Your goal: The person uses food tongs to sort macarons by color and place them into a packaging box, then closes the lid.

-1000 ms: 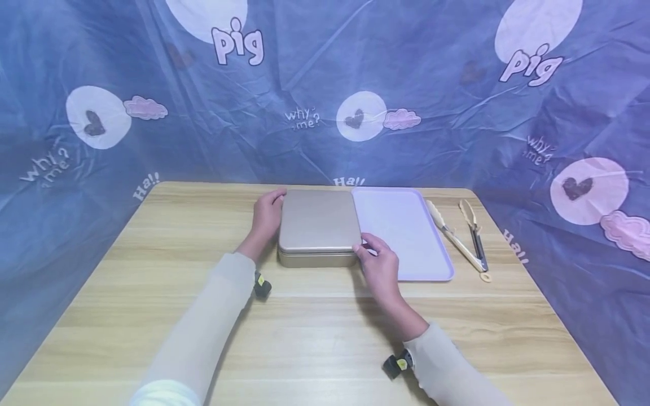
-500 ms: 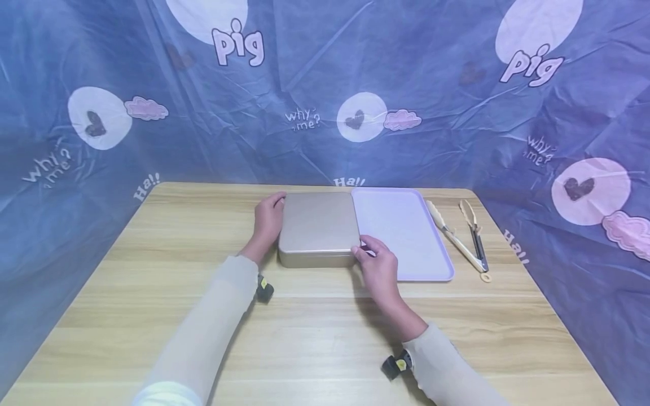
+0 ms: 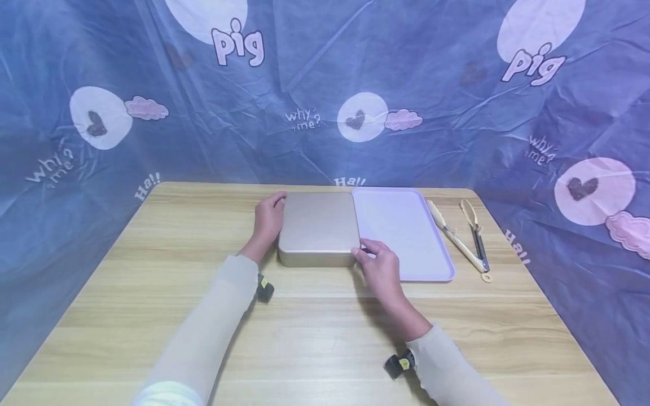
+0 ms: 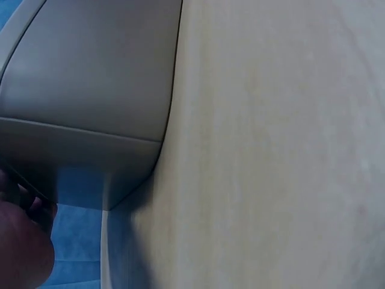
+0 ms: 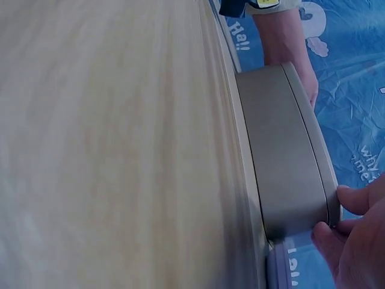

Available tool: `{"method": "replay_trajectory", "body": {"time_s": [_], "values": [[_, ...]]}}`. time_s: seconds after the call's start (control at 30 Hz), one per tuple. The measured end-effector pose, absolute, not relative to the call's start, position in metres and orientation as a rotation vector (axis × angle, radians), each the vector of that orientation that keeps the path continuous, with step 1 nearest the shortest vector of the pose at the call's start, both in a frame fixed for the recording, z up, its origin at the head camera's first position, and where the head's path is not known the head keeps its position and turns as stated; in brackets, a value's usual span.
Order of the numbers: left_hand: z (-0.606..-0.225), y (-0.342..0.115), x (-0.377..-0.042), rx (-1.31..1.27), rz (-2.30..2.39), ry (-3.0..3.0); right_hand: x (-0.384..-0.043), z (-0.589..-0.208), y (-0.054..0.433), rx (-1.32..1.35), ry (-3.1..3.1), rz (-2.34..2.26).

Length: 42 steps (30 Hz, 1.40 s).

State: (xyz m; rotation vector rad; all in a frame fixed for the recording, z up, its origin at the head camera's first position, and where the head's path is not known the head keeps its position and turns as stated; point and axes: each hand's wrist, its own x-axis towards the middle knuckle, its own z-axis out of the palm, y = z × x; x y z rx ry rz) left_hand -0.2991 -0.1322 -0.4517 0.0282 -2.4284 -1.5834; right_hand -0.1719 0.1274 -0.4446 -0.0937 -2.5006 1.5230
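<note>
A flat gold-grey metal tin lies on the table, its lid seated on top with only a thin seam showing. My left hand holds the tin's left side near the back corner; the left wrist view shows curled fingers by the tin, partly cut off. At the front right corner, my right hand pinches the lid edge, thumb in front and fingers on the right side. In the right wrist view, the fingertips touch the lid at the corner.
A pale purple tray lies right of the tin, beside my right hand. Further right are tongs with cream tips and a ring end. Blue printed cloth hangs behind the wooden table.
The lid has gone down: a gap along its front edge one second ago is closed now. Both hands have stayed almost in place at the tin.
</note>
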Motion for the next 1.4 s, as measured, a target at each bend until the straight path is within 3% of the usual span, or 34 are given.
{"method": "replay_trajectory", "body": {"time_s": [0.27, 0.67, 1.4], "values": [[-0.436, -0.14, -0.284, -0.002, -1.62, -2.518, -0.202, -0.426, 0.136, 0.025, -2.597, 1.418], [-0.442, -0.125, -0.234, -0.362, -1.049, -2.924, -0.275, -0.429, 0.127, 0.431, -2.973, 1.005], [-0.445, -0.115, -0.229, -0.452, -0.878, -3.033, -0.282, -0.439, 0.12, 0.373, -3.047, 1.067]]}}
